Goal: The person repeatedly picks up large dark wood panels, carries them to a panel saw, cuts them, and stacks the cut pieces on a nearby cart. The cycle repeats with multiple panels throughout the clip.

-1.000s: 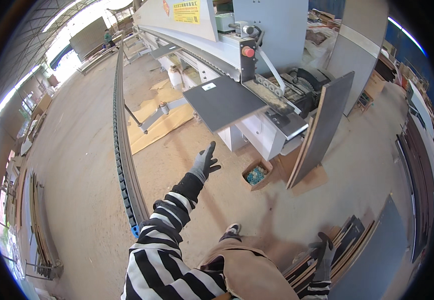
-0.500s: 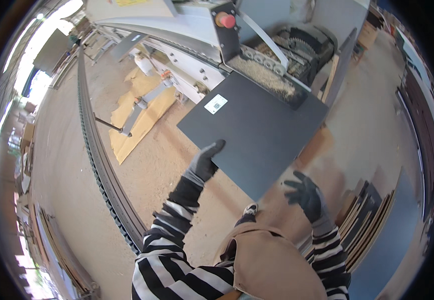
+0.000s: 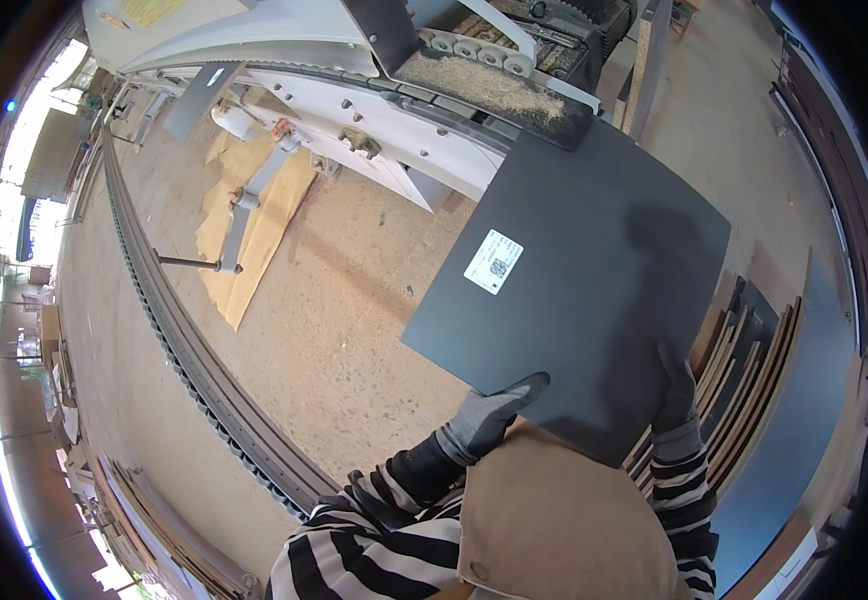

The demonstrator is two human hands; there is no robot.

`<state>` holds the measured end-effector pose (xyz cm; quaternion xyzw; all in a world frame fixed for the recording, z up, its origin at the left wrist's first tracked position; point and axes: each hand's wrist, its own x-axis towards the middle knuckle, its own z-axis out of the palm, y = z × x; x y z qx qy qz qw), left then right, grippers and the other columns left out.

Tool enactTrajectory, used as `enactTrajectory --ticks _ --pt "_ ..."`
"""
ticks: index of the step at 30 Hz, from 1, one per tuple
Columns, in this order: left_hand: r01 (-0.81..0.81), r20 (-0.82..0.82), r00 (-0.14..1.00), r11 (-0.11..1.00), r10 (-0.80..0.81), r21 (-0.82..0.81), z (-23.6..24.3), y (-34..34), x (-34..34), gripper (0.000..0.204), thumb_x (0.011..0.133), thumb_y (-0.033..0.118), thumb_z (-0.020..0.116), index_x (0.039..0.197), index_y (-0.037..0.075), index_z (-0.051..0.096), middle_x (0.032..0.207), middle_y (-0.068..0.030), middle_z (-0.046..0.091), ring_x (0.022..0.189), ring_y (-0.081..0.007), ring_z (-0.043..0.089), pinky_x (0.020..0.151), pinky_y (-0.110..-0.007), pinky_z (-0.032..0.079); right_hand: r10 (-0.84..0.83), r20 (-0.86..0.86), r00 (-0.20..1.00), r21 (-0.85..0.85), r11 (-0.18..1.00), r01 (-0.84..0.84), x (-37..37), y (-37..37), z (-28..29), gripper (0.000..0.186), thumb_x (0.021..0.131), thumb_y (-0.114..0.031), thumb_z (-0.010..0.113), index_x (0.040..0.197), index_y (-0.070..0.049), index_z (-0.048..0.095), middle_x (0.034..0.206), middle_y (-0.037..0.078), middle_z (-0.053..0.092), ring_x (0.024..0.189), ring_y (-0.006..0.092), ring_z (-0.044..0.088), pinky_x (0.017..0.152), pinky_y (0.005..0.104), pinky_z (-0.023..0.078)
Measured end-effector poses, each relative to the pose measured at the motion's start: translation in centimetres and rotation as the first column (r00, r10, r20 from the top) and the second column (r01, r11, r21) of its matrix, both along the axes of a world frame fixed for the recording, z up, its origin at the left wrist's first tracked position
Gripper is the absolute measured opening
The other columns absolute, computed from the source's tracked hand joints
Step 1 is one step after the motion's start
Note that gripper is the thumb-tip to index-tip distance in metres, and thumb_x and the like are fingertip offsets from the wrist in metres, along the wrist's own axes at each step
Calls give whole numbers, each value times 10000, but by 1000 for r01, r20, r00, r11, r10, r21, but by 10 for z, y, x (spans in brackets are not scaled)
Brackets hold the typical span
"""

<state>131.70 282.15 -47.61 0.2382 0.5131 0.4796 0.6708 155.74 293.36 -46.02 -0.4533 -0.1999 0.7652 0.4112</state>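
A dark grey flat panel point(image 3: 594, 240) with a white label point(image 3: 495, 262) lies tilted in front of me. My left hand point(image 3: 499, 412), in a grey glove, is closed on its near left edge, thumb on top and fingers hidden underneath. On the near right edge is my right hand point(image 3: 676, 395), also gloved, thumb on the upper face and its other fingers out of sight. The panel's far edge sits beside the sawdust-covered ledge point(image 3: 494, 85) of a machine.
A white machine side point(image 3: 384, 150) runs away to the far left. A long ribbed rail point(image 3: 179, 335) curves along my left. Cardboard point(image 3: 254, 235) lies under a jointed support arm point(image 3: 244, 200). Several boards point(image 3: 744, 370) lean at right beside a blue-grey sheet point(image 3: 799, 400).
The panel has come toward me and to the right, out from the machine. My right hand, open and apart before, now grips its right edge. My left hand has kept its hold.
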Motion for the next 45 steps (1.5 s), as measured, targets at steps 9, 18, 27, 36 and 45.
enactTrajectory --ticks 9,18,27,36,45 --pt "83 253 965 995 -68 -49 0 -8 2 269 868 76 561 1114 -32 584 1112 -89 604 965 -144 576 826 -270 477 -143 183 973 132 984 120 34 -27 -25 402 848 -242 597 1149 17 534 1082 102 582 983 223 541 839 348 461" --pt "-177 321 939 972 120 153 -16 38 -54 373 948 226 469 1238 -8 495 1108 -95 598 952 -147 583 854 -289 469 -294 241 925 221 945 242 98 -58 -6 564 865 -357 564 1269 21 453 1221 158 522 1096 274 501 950 364 403" --pt "-447 224 887 874 404 190 -31 86 -182 396 930 242 479 1251 10 463 1094 -134 592 917 -243 602 815 -373 507 -380 337 861 322 906 274 114 -80 9 456 942 -273 427 1287 25 439 1284 145 486 1141 253 482 976 357 393" --pt "-771 166 636 631 754 90 -28 86 -293 632 867 521 520 1214 -2 448 1027 -128 590 870 -236 595 783 -341 513 -384 267 884 272 910 313 101 -76 22 467 939 -285 432 1291 21 432 1284 148 484 1138 257 483 973 362 394" --pt "-705 214 709 688 672 174 -3 108 -348 518 862 471 563 1159 49 521 1064 -83 584 955 -194 571 819 -308 487 -354 234 905 267 919 290 102 -68 22 478 936 -298 437 1295 17 426 1284 150 481 1134 261 485 970 367 395"
